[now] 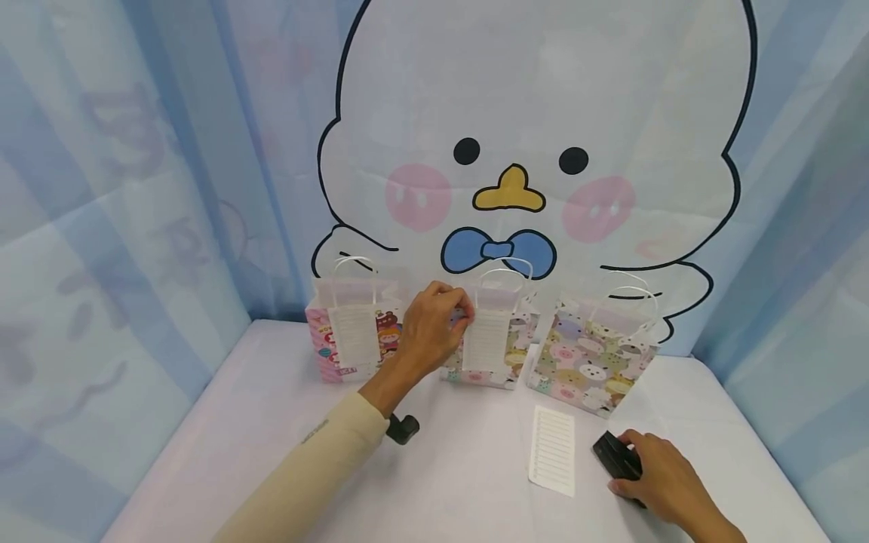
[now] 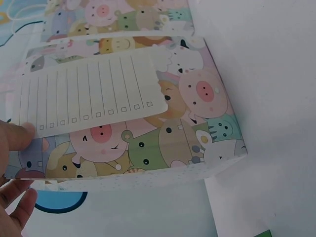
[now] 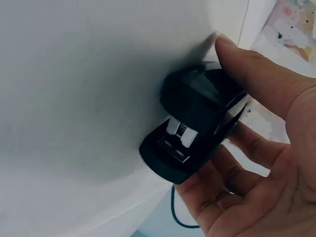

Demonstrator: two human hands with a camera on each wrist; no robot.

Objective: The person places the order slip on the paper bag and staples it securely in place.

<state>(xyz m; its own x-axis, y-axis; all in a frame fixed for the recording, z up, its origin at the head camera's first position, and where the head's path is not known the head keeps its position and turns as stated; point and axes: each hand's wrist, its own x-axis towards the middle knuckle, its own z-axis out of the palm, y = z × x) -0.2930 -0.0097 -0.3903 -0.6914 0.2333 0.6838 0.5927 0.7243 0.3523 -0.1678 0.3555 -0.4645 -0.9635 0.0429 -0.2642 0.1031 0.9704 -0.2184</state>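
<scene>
Three small paper gift bags stand in a row. At the middle bag, printed with cartoon animals, is my left hand. Its thumb lies on the upper end of a white lined checklist sheet and pinches it at the front of the bag, with the other fingers past the bag's edge. The sheet lies over the bag's front, its lower end loose. My right hand grips a black stapler low over the table at the right. In the right wrist view the stapler's front mouth shows, its two halves apart.
A loose checklist sheet lies on the white table, left of the stapler. The pink left bag bears a sheet on its front; the right bag stands angled. Patterned curtains close in the back and sides.
</scene>
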